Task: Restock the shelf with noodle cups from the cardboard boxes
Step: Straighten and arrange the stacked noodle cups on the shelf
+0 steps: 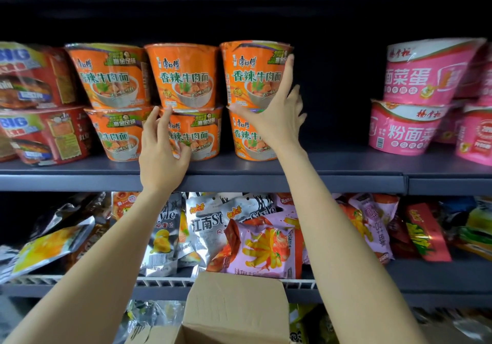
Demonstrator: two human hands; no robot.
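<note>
Overhead, the shelf (319, 165) carries three kinds of noodle cups, each stacked two high. Orange cups (183, 75) fill the middle in three columns; red cups (40, 77) stand at their left, touching them, and pink cups (423, 72) stand well apart at the right, with a bare dark stretch of shelf between. Below, on a lower shelf (372, 285), snack bags (263, 245) lie heaped and overlapping. A cardboard box (234, 309) stands at the bottom of the view, one flap raised in front of those bags.

Both arms reach up. The right hand (277, 114) grips the top right orange cup (255, 73), thumb under its base where it sits on the cup below, fingers spread up its right side to the rim. The left hand (162, 149) is spread wide in front of the lower middle cup (197, 136), fingertips reaching the seam between the two rows; whether it touches cannot be told.
</note>
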